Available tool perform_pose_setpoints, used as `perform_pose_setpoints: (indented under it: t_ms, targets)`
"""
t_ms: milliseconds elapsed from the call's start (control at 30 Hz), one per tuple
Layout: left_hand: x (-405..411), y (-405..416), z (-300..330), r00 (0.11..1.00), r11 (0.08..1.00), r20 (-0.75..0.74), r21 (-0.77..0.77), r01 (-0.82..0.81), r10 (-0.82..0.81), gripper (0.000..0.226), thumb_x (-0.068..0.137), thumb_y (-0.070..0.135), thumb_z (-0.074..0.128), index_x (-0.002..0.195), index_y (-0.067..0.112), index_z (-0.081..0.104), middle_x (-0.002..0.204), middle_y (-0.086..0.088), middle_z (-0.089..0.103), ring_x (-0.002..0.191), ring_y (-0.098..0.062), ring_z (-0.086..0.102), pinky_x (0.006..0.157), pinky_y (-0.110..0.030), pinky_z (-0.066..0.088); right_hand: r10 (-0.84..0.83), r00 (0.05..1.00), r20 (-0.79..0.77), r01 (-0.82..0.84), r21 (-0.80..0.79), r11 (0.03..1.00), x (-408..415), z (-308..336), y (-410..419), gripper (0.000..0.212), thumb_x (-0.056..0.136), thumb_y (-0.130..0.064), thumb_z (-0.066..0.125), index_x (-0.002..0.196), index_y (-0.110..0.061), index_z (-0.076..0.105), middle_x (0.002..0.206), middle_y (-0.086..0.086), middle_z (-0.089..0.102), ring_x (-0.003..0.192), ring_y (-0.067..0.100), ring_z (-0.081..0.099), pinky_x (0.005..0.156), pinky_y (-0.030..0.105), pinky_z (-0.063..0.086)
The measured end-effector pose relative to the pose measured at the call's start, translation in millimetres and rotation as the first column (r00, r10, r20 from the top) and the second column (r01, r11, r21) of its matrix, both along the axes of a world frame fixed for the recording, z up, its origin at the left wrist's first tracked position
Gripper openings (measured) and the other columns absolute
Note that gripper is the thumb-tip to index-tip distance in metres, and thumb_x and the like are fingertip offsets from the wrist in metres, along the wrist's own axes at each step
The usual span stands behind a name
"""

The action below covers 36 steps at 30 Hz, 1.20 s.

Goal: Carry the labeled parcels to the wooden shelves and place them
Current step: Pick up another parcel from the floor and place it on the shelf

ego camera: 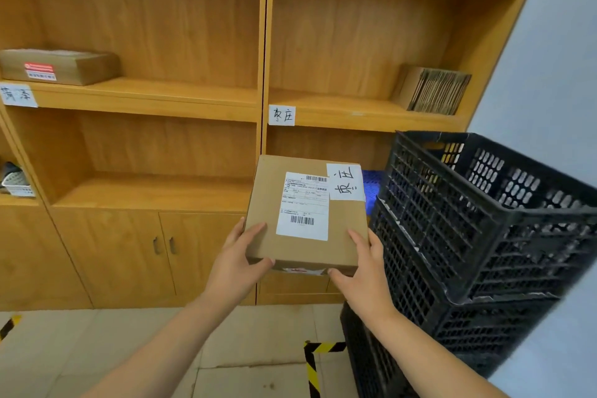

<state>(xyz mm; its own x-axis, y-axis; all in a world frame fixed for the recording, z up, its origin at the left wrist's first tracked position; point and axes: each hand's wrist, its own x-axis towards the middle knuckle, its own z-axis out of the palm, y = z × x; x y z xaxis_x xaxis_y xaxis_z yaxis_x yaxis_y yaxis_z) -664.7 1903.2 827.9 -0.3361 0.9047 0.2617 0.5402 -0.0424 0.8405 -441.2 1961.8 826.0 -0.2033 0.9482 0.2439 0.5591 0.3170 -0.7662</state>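
I hold a flat brown cardboard parcel (pixel 342 226) level in front of me, with a white shipping label and a handwritten white tag on top. My left hand (pixel 237 263) grips its near left corner and my right hand (pixel 363 275) grips its near right corner. The wooden shelves (pixel 193 97) stand straight ahead. A handwritten paper tag (pixel 282 115) is stuck to the front edge of the right-hand shelf, just above the parcel. Another tag (pixel 17 94) marks the left shelf.
A flat brown box (pixel 61 66) lies on the left shelf. A bundle of folded cardboard (pixel 434 90) stands on the right shelf. Stacked black plastic crates (pixel 478 236) rise close on my right. Yellow-black tape (pixel 315 365) marks the tiled floor. Cabinet doors (pixel 161 249) sit below the shelves.
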Motion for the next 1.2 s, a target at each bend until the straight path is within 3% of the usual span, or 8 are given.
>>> perform_pose_setpoints:
  t_ms: [367,567,700,1033,1200]
  targets:
    - [-69.2,193.2,31.3,0.996,0.993,0.017,0.079,0.083,-0.084,0.063,0.074,0.019,0.074,0.128,0.036,0.047,0.151,0.006,0.022,0.132,-0.011,0.033,0.103,-0.035,0.042,-0.089,0.996,-0.03,0.091,0.067,0.994,-64.7,31.9,172.6,0.08,0.079,-0.02,0.071,0.142,-0.038,0.025,0.154,-0.009,0.002,0.144,0.014,0.012,0.114,0.04,0.03]
    - [-82.5,257.9,31.8,0.996,0.991,0.012,0.111,0.081,-0.083,0.062,0.073,0.019,0.074,0.128,0.033,0.049,0.149,0.01,0.022,0.134,-0.009,0.029,0.103,-0.032,0.04,-0.113,0.993,0.023,0.11,0.106,0.988,-76.6,34.8,241.8,0.08,0.078,-0.026,0.071,0.142,-0.038,0.024,0.155,-0.01,0.001,0.145,0.015,0.009,0.115,0.042,0.028]
    - [-84.3,297.5,43.9,0.998,0.986,-0.048,0.163,0.041,-0.034,0.062,0.075,0.017,0.074,0.13,0.029,0.048,0.151,0.006,0.021,0.135,-0.011,0.027,0.095,-0.017,0.033,-0.082,0.997,0.002,0.08,0.182,0.98,-83.8,43.3,291.1,0.08,0.078,-0.025,0.072,0.141,-0.04,0.024,0.154,-0.012,0.001,0.145,0.013,0.009,0.115,0.042,0.029]
    - [-83.9,385.0,96.4,0.982,0.973,-0.134,0.203,-0.107,0.136,0.062,0.077,0.028,0.07,0.131,0.039,0.042,0.153,0.01,0.019,0.133,-0.014,0.031,0.102,-0.043,0.044,0.046,0.997,-0.057,-0.028,0.279,0.96,-93.5,85.6,412.0,0.084,0.075,-0.025,0.073,0.139,-0.045,0.022,0.152,-0.017,0.001,0.143,0.018,0.018,0.113,0.047,0.031]
    - [-84.8,425.5,117.3,0.951,0.97,-0.246,0.2,-0.141,0.189,0.068,0.078,0.03,0.069,0.135,0.045,0.034,0.157,0.013,0.008,0.137,-0.014,0.027,0.103,-0.041,0.042,0.054,0.997,-0.054,-0.034,0.32,0.947,-97.8,111.5,459.6,0.076,0.076,-0.028,0.072,0.138,-0.04,0.029,0.154,-0.015,0.003,0.141,0.02,0.021,0.112,0.044,0.033]
